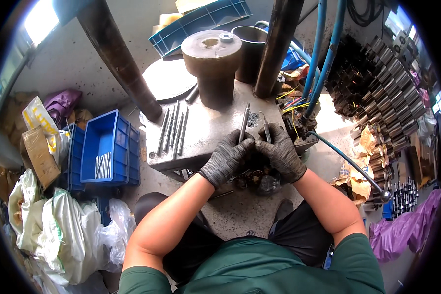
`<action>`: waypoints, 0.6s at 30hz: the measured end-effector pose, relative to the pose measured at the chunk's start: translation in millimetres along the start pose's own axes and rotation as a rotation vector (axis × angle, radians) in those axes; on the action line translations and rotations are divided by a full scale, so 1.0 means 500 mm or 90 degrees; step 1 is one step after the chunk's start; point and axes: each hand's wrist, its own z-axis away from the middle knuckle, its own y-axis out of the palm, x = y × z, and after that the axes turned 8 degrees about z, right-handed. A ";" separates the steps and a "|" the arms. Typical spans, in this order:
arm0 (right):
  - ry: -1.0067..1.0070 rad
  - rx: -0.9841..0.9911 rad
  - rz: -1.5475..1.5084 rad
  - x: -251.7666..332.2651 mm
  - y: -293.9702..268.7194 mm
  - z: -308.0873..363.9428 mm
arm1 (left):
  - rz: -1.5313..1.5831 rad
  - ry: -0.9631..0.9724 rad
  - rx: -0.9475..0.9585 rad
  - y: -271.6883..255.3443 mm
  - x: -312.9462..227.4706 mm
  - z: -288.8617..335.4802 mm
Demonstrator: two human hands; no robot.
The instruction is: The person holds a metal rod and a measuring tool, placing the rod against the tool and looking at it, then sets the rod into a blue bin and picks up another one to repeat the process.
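My left hand [229, 156], in a dark grey work glove, is closed around a slim stepped metal shaft [244, 122] that points up and away. Beside it, my right hand [282, 153], gloved the same way, grips a slim metal tool with a bent tip [266, 128]. The two hands almost meet over the near edge of the metal press table [208, 132]. Left of them, several metal shafts [174, 128] lie roughly side by side on that table. My fingers hide the lower ends of both held pieces.
A heavy steel cylinder [211, 59] with a small ring on top stands between two dark columns [117, 54]. Blue crates [125, 142], one with shafts inside, sit left. Blue hoses [323, 54], a lever with a ball end [353, 166] and stacked metal tubes [397, 93] are right.
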 end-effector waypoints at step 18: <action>-0.449 -0.077 0.482 0.064 -0.032 0.003 | 0.199 0.012 -0.181 -0.056 -0.053 -0.001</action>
